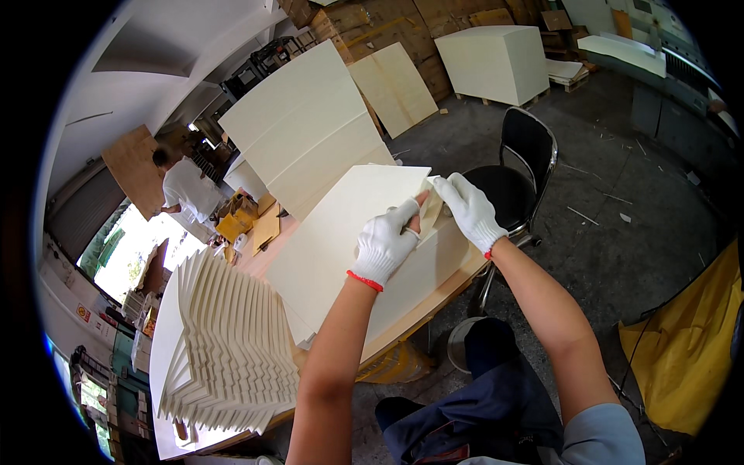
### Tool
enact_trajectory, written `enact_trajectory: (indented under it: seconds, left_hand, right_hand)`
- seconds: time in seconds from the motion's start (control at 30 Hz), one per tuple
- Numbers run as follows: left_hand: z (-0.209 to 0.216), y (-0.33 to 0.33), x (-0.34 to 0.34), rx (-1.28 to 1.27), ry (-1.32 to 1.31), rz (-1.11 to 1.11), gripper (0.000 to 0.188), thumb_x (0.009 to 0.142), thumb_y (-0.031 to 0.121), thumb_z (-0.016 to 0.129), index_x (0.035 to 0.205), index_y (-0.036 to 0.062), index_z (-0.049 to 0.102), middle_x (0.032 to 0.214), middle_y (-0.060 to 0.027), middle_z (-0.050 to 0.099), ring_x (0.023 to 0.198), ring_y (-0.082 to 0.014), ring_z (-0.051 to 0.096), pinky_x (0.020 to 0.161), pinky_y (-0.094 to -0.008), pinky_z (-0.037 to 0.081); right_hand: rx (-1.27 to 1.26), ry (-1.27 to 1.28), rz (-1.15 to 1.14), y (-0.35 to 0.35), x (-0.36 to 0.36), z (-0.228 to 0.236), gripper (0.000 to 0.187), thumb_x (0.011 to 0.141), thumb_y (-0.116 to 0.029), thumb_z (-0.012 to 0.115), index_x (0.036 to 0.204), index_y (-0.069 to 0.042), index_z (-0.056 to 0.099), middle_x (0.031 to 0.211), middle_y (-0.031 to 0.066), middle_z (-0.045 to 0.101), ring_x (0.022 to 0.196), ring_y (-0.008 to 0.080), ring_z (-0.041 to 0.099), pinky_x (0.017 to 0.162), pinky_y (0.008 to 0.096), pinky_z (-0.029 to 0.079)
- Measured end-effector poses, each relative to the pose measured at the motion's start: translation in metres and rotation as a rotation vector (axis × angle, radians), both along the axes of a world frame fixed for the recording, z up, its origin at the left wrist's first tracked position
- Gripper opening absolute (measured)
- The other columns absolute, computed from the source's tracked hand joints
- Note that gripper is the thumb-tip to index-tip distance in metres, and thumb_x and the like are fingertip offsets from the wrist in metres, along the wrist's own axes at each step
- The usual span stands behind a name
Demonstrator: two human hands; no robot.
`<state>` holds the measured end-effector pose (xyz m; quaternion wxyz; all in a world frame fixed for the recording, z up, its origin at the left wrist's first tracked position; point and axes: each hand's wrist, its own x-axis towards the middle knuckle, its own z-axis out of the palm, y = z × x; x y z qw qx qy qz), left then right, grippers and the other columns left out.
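Both my hands wear white knit gloves with red cuffs. My left hand (386, 242), with bare thumb and fingertip showing, is closed on the near right edge of a cream cardboard sheet (341, 225). Just to its right, my right hand (468, 208) is closed at the sheet's far right corner, fingers bent over the edge. Between the hands a narrow flap (431, 211) of the board is partly hidden by my fingers. The sheet lies on a pile of boards on the table. Left of it stands a fanned stack of folded cream card pieces (229, 349).
A black chair (508, 190) stands beyond the table's right end. Large board stacks (310, 124) and a block of boards on a pallet (496, 66) are farther back. A person in a white shirt (190, 190) works at far left. Yellow sheeting (690, 341) hangs at right.
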<state>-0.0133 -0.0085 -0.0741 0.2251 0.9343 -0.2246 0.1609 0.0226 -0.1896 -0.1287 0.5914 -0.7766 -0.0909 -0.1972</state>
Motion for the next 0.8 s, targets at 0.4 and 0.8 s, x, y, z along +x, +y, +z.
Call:
enact_trajectory:
  seconds: [0.4,0.8]
  left_hand:
    - [0.000,-0.004,-0.005,0.156,-0.048,0.013,0.034,0.090,0.020,0.063,0.124,0.0168,0.066,0.101,-0.0172,0.068,0.093,-0.0372,0.068,0.081,-0.0437,0.053]
    - [-0.003,-0.008,0.024,0.143,-0.022,0.082,0.032,0.088,0.028,0.067,0.118,0.0188,0.068,0.106,-0.0196,0.069,0.097,-0.0382,0.067,0.084,-0.0455,0.053]
  right_hand:
    - [-0.043,-0.035,-0.038,-0.001,0.002,-0.006,0.037,0.098,-0.045,0.054,0.091,-0.009,0.057,0.084,0.0155,0.068,0.085,0.0410,0.064,0.072,0.0480,0.047]
    - [-0.803,-0.080,-0.174,-0.026,-0.013,0.013,0.034,0.095,-0.043,0.054,0.090,-0.010,0.064,0.078,0.0148,0.069,0.075,0.0342,0.068,0.067,0.0477,0.052]
